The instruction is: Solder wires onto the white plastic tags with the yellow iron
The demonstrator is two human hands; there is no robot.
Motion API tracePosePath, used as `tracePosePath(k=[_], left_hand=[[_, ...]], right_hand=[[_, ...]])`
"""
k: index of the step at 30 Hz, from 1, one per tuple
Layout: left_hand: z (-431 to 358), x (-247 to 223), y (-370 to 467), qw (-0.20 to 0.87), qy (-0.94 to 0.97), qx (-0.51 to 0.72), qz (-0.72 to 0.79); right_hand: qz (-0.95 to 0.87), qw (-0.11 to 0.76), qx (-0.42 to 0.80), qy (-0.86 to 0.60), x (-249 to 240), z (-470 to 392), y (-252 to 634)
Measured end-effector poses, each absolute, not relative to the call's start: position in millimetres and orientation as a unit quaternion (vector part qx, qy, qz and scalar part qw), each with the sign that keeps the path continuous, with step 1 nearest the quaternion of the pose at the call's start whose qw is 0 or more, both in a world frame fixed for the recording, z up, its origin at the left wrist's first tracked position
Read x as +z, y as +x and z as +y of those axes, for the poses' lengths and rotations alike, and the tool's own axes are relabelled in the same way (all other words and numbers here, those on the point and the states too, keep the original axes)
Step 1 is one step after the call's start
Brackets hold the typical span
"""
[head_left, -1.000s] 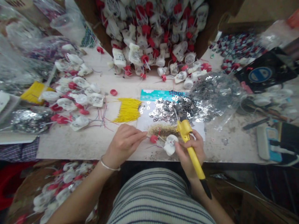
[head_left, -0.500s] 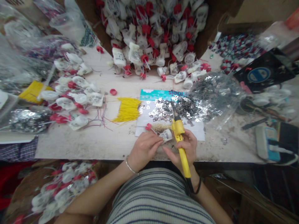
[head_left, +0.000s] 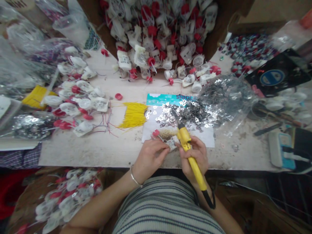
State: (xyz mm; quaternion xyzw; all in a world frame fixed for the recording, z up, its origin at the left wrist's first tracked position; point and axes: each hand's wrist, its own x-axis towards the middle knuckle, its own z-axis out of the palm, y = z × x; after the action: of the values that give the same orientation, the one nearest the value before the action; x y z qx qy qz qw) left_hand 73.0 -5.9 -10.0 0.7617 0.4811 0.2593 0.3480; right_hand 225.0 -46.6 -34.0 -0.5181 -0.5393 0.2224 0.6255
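Note:
My left hand [head_left: 152,156] pinches the left side of a small white plastic part [head_left: 172,143] near the table's front edge. A red cap [head_left: 156,133] lies just beyond those fingers, joined to the part by a thin lead. My right hand [head_left: 195,157] is wrapped round a yellow soldering iron [head_left: 196,169], its dark tip pointing up and left over small silver metal pieces [head_left: 168,113]. The right fingertips are at the white part's right side. Beyond the part is a small heap of tan grains [head_left: 167,134].
Yellow wires [head_left: 134,114] lie left of the white sheet [head_left: 207,138]. White parts with red caps [head_left: 84,103] cover the left of the table [head_left: 117,152]. A big box [head_left: 219,35] full of them stands at the back. On the right are a plastic bag [head_left: 226,100] and an adapter [head_left: 280,149].
The iron has tilted further left, its tip moving left and slightly down. My right thumb and fingers have closed in towards the white part. My left hand has hardly moved.

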Motion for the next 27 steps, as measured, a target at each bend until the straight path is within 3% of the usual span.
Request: tracePosePath(k=[8, 14, 21, 27], left_hand=[[-11, -3, 71, 0.283, 0.798, 0.228, 0.48], [-16, 4, 75, 0.111, 0.835, 0.214, 0.495], [-1, -2, 74, 0.346, 0.783, 0.084, 0.509], [6, -8, 73, 0.417, 0.727, 0.076, 0.541]], right_hand=[[-0.538, 0.604, 0.251, -0.532, -25, -45, 222], [-0.51, 0.627, 0.233, -0.541, -33, -57, 243], [-0.644, 0.516, 0.187, -0.533, -13, -96, 272], [-0.681, 0.44, 0.256, -0.526, 8, -131, 299]])
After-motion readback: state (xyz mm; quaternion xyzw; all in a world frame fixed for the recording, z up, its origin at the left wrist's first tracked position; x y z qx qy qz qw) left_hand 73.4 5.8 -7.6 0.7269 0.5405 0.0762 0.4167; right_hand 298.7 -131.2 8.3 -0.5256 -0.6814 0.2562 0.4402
